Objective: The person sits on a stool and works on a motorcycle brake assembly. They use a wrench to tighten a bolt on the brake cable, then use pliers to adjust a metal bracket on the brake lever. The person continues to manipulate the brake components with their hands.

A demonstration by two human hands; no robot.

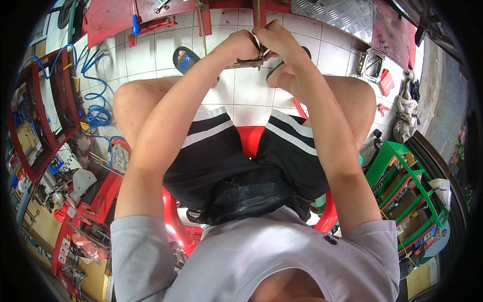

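1) White-tiled floor [251, 95]; red table [108, 22] around eleven o'clock, blue hose [98, 118] near nine, green rack [394, 147] at four
2) Brownish bar [245, 64] at twelve, long axis roughly nine to three; leading end unclear
3) Left hand [245, 45] and right hand [276, 39] just beside it, fingers curled; cannot tell what, if anything, they grip

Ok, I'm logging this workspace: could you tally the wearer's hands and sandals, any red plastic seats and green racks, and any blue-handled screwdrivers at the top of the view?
Left hand plus right hand: 2
Slide sandals: 2
Red plastic seat: 1
Green rack: 1
Blue-handled screwdriver: 1
Total: 7
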